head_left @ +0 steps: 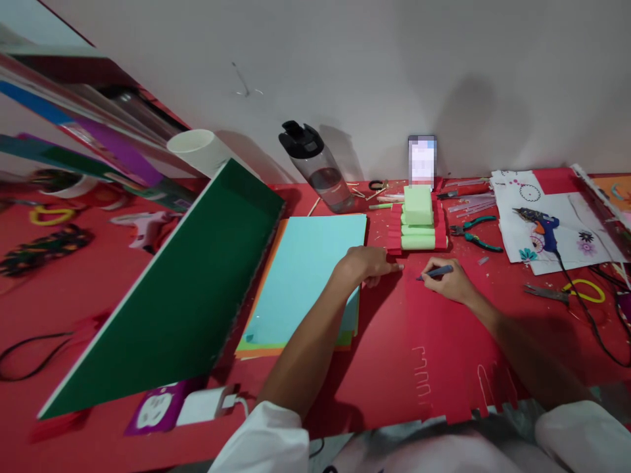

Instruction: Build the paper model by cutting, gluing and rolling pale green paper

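Observation:
A red sheet (456, 341) lies on the red tabletop before me, with pale outlines drawn near its ragged lower edge. My right hand (451, 282) grips a dark pen (438, 271), its tip down at the upper part of the sheet. On the left side, my left hand (367, 264) stretches its index finger to the sheet's edge, the other fingers curled and holding nothing. Just beyond both hands stands a small piece of pale green rolls and a block (418, 220) on a red base. A stack of coloured paper (310, 276) lies partly beneath my left forearm.
A green board (187, 289) leans at left, near a white charger (202, 406). Behind the paper stands a water bottle (323, 171); a phone (422, 161) leans on the wall. Pliers (478, 235), a glue gun (542, 226) and yellow-handled pliers (566, 293) lie at right.

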Demonstrator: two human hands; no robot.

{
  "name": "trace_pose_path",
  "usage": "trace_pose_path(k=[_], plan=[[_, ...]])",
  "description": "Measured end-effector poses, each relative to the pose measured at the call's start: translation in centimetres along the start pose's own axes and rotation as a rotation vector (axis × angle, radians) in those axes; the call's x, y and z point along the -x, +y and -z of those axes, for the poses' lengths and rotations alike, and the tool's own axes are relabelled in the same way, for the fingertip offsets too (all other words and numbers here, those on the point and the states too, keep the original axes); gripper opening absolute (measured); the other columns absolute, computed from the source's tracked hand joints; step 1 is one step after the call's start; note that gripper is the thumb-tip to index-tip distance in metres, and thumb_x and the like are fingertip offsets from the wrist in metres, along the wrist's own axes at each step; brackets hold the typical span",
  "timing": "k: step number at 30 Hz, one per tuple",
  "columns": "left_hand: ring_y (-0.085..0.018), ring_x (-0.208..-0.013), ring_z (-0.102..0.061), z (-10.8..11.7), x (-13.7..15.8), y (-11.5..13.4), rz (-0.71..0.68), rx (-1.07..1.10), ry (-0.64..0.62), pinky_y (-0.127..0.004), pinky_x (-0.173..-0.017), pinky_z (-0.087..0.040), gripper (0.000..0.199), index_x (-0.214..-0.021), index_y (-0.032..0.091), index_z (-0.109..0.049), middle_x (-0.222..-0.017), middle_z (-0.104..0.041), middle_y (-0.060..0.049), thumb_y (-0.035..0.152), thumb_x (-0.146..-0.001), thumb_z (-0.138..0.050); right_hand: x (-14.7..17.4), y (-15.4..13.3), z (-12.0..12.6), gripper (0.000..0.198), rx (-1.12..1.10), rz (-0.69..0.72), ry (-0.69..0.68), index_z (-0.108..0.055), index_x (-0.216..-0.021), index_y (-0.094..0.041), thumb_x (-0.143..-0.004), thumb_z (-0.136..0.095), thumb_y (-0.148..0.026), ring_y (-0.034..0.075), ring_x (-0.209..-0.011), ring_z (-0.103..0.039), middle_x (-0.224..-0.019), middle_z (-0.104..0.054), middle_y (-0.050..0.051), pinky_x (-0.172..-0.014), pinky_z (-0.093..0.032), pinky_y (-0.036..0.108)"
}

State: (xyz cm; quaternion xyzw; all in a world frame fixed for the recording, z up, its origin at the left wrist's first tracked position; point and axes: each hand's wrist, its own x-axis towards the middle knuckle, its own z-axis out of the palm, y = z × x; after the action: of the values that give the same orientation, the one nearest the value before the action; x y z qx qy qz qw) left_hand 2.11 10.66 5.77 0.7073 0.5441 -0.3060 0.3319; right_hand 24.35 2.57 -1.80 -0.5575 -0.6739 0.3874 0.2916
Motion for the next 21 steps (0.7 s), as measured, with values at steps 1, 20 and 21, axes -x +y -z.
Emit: trace_pose_path(k=[1, 20, 21], plan=[[-0.023, -0.074, -0.074, 0.0, -0.1, -0.1, -0.001, 0.0, -0.001, -0.029, -0.081, -0.052, 0.075, -0.052, 0.02, -0.069, -0.079, -0.082, -0.011, 0.078, -0.092, -0.043, 0.0, 0.1, 0.0, 0.009, -0.028, -0.001, -0.006, -0.072, -0.079, -0.024, -0.083, -0.07, -0.031, 0.016, -0.064, -0.067, -0.071, -0.074, -0.001, -0.057, -0.044, 0.024], [-0.039, -0.112, -0.073, 0.9, 1.4, -1.3, 0.053, -0.146, 0.326, -0.039, -0.087, -0.052, 0.051, -0.109, 0.019, -0.069, -0.122, -0.077, -0.019, 0.065, -0.094, -0.052, 0.9, 2.7, 7.0, 0.027, 0.399, 0.266, 0.27, -0.068, -0.125, -0.024, -0.1, -0.065, -0.034, 0.031, -0.105, -0.075, -0.117, -0.077, 0.012, -0.093, -0.057, 0.043], [-0.039, -0.114, -0.072, 0.9, 1.4, -1.3, 0.04, -0.15, 0.351, -0.04, -0.088, -0.052, 0.049, -0.115, 0.019, -0.065, -0.125, -0.075, -0.019, 0.062, -0.094, -0.054, 0.4, 2.5, 6.2, 0.031, 0.412, 0.269, 0.258, -0.065, -0.128, -0.024, -0.099, -0.067, -0.032, 0.032, -0.112, -0.074, -0.125, -0.075, 0.014, -0.095, -0.057, 0.043]])
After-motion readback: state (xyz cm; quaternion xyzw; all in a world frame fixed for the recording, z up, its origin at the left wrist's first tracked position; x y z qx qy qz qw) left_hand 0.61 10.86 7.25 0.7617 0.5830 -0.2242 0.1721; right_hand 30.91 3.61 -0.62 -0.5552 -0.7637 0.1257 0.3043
